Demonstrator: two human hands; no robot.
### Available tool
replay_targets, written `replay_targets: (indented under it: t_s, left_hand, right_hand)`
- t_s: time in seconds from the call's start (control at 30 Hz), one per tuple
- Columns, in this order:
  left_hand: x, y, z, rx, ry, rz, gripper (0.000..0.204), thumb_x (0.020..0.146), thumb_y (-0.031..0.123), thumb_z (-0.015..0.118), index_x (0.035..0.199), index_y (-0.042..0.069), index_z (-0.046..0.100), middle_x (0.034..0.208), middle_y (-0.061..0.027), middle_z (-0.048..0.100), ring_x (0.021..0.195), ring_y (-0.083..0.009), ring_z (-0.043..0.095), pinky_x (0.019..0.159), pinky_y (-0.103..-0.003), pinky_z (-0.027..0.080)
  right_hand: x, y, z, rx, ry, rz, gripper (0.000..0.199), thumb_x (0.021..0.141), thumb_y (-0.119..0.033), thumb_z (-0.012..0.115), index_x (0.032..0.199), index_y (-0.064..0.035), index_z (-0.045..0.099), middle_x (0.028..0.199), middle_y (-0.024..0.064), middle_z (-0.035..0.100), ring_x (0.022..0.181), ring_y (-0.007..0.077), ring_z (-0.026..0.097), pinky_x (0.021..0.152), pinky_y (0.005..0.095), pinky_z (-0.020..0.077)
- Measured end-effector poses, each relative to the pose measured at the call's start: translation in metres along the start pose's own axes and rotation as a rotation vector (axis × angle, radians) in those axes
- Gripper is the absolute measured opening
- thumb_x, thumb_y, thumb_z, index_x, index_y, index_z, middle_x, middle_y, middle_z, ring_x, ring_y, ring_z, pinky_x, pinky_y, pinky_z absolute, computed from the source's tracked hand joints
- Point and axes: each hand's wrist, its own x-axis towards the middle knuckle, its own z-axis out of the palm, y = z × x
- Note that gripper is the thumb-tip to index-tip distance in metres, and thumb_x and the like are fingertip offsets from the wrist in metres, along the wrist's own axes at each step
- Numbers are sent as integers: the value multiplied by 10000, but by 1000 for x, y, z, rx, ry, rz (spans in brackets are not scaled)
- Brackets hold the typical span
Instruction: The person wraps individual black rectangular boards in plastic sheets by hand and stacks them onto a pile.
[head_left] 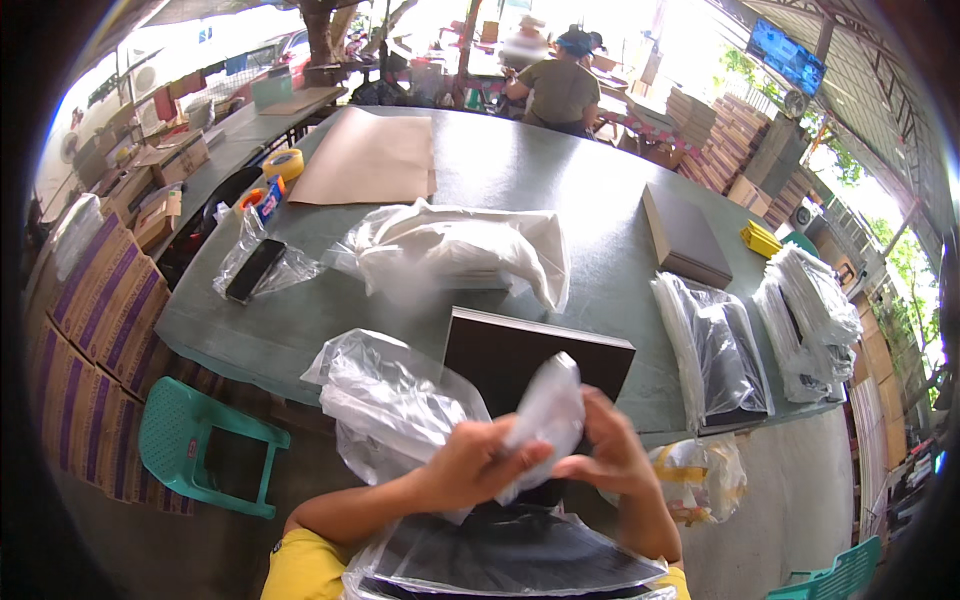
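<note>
My left hand (490, 462) is closed on a bunched clear plastic bag (556, 400), pinched between thumb and fingers. Beside it my right hand (615, 445), slightly blurred, has its thumb and fingers apart, close against the bag's edge. Just beyond both hands a thick black hardcover book (535, 350) lies on the table near its front edge. A larger heap of crumpled clear plastic (395, 400) sits left of the book. Below my hands, close to my body, is a dark flat item in clear plastic (510, 555); its lower part is cut off.
The green table (300, 320) holds a white plastic-wrapped stack (460, 250), brown paper (370, 155), a phone (257, 270) and tape (284, 164). To the right lie another dark book (685, 235) and plastic-wrapped stacks (710, 345). A green stool (185, 430) stands left. A person (560, 90) sits beyond the table.
</note>
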Motion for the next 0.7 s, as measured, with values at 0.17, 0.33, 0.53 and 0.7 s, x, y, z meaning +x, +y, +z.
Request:
replay_targets:
  t_s: [0.17,0.33,0.53,0.7]
  left_hand:
    - [2,-13,1,35,-65,-25,260,837,251,492,774,0,525,555,-36,500,510,-74,480,450,-241,378]
    - [7,-8,-17,-471,119,-184,264,869,240,428,728,27,498,592,-13,511,501,-68,460,478,-213,384]
    - [1,-17,-41,-605,-554,-324,193,841,217,491,767,39,511,573,25,473,499,-36,419,455,-187,338]
    - [-2,-40,-60,-550,-462,-327,201,775,180,578,773,-20,580,714,-55,584,664,-100,522,611,-224,404]
  right_hand:
    - [1,4,1,141,136,32,145,760,-90,572,871,1,546,897,70,533,851,152,508,769,260,387]
    - [-13,18,-6,438,-475,585,276,826,-283,503,735,-25,532,634,6,505,688,79,472,609,237,385]
    - [-26,28,-16,602,-203,329,319,803,-283,520,886,22,566,909,97,559,896,203,516,817,348,394]
    - [-35,45,-60,1791,-340,-37,521,803,-524,358,775,-35,537,704,100,567,624,205,554,639,358,461]
